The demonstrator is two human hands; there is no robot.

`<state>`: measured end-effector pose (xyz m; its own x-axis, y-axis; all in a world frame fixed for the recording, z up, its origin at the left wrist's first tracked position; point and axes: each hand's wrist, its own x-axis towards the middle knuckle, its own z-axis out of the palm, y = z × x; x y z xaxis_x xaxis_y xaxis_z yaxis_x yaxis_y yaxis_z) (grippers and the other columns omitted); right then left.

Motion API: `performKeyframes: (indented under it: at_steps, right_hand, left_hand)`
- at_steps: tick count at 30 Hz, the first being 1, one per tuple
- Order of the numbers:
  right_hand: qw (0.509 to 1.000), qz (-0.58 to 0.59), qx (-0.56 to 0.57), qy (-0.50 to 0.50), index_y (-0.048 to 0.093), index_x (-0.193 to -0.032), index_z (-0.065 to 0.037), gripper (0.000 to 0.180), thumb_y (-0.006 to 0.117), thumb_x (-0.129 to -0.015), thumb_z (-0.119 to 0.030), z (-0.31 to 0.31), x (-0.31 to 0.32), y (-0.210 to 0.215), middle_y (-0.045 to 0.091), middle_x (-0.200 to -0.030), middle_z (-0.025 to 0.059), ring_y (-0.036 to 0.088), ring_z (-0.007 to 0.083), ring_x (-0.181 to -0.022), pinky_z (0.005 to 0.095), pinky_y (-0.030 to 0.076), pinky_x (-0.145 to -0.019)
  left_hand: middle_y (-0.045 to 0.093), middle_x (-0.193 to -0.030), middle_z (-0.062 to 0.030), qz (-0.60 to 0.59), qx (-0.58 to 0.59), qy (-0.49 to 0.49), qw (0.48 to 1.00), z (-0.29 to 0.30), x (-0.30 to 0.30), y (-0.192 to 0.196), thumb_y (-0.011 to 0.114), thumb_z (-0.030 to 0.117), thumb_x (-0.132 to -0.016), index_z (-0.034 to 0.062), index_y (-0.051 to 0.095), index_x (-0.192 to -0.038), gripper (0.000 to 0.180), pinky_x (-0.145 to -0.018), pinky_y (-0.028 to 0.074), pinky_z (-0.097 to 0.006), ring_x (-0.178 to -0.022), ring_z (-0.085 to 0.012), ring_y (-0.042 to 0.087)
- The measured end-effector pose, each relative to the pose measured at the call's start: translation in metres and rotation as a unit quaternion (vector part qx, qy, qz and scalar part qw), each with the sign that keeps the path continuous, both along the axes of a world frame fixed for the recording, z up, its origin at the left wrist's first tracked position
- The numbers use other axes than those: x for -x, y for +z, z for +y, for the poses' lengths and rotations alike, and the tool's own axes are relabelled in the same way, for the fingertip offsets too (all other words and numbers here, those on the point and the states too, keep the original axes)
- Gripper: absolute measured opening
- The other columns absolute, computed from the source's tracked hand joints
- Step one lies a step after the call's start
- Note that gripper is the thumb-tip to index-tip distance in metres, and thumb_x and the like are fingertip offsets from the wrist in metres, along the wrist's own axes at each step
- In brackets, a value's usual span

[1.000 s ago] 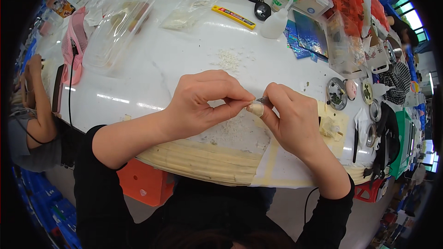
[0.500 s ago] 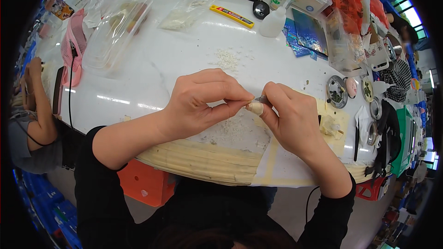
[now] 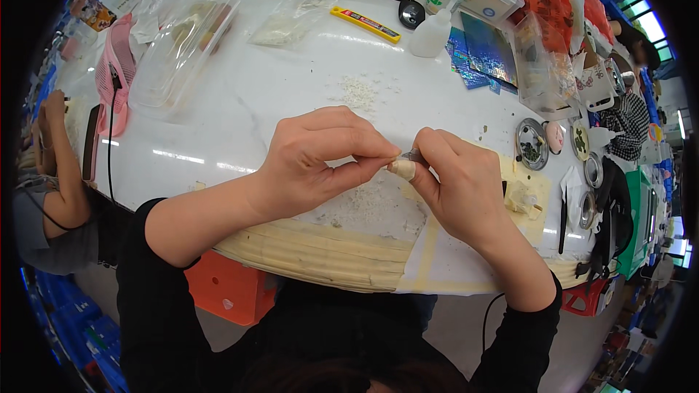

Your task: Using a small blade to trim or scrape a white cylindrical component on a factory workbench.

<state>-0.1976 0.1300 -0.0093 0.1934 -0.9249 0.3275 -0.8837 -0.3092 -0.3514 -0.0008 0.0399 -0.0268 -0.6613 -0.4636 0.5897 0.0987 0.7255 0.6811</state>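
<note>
My left hand is closed in a pinch above the table, thumb and forefinger meeting at the tips. What it pinches is too small to make out. Against those fingertips, my right hand grips a small grey metal piece, perhaps a blade, between forefinger and thumb. Pale tape wraps the right thumb's tip. Beyond the hands lies a little heap of white chips, and more pale crumbs are scattered below them on the white table.
Farther back are a yellow box-cutter-shaped item, a white squeeze bottle and a car key. A clear plastic box stands left. Round metal dishes sit right, near a yellowish taped patch. Another person's arm shows far left.
</note>
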Motion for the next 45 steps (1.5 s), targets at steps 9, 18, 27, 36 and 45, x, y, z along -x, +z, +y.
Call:
performKeyframes:
  at_steps: [9, 18, 27, 36, 45]
  right_hand:
    - [1.000, 0.002, -0.012, 0.005, 0.053, -0.081, -0.011, 0.020, 0.070, -0.081, -0.023, 0.0002, 0.0013, 0.0003, 0.054, -0.064, 0.0037, 0.058, 0.0257, -0.055, 0.0378, 0.043, -0.045]
    - [1.000, -0.002, -0.024, 0.015, 0.055, -0.082, -0.012, 0.016, 0.068, -0.082, -0.020, 0.0011, 0.0020, 0.0037, 0.053, -0.063, 0.0040, 0.057, 0.0264, -0.054, 0.0390, 0.042, -0.045]
    - [0.999, 0.007, -0.026, 0.019, 0.055, -0.081, -0.011, 0.015, 0.067, -0.082, -0.019, 0.0019, 0.0025, 0.0053, 0.052, -0.062, 0.0041, 0.057, 0.0260, -0.054, 0.0390, 0.042, -0.045]
    - [0.999, 0.014, -0.024, 0.029, 0.053, -0.080, -0.011, 0.019, 0.069, -0.081, -0.022, 0.0018, 0.0020, 0.0054, 0.052, -0.062, 0.0039, 0.058, 0.0253, -0.055, 0.0384, 0.042, -0.045]
    - [1.000, 0.000, -0.015, 0.008, 0.051, -0.080, -0.010, 0.030, 0.069, -0.085, -0.033, 0.0010, 0.0032, 0.0019, 0.054, -0.063, 0.0045, 0.057, 0.0263, -0.053, 0.0373, 0.041, -0.044]
  left_hand:
    - [0.069, -0.084, -0.0072, -0.006, 0.025, 0.001, 1.000, -0.0013, 0.0001, 0.0001, 0.074, -0.007, -0.074, 0.0028, 0.072, -0.094, 0.022, -0.062, 0.050, -0.027, -0.073, -0.0186, 0.064]
    - [0.068, -0.083, -0.0067, -0.008, 0.044, 0.004, 0.999, -0.0010, 0.0000, -0.0001, 0.075, -0.007, -0.073, 0.0039, 0.072, -0.094, 0.023, -0.060, 0.051, -0.027, -0.072, -0.0181, 0.064]
    - [0.068, -0.083, -0.0063, -0.018, 0.040, 0.002, 0.999, -0.0007, -0.0002, 0.0014, 0.075, -0.007, -0.073, 0.0042, 0.072, -0.093, 0.023, -0.060, 0.051, -0.027, -0.072, -0.0176, 0.064]
    - [0.069, -0.080, -0.0063, -0.017, -0.005, -0.002, 1.000, 0.0011, -0.0001, 0.0026, 0.074, -0.007, -0.074, 0.0035, 0.072, -0.091, 0.020, -0.061, 0.050, -0.027, -0.072, -0.0173, 0.064]
    - [0.069, -0.079, -0.0059, -0.018, -0.041, -0.007, 0.999, 0.0011, -0.0001, 0.0016, 0.072, -0.007, -0.076, 0.0025, 0.072, -0.089, 0.016, -0.062, 0.049, -0.027, -0.071, -0.0168, 0.064]
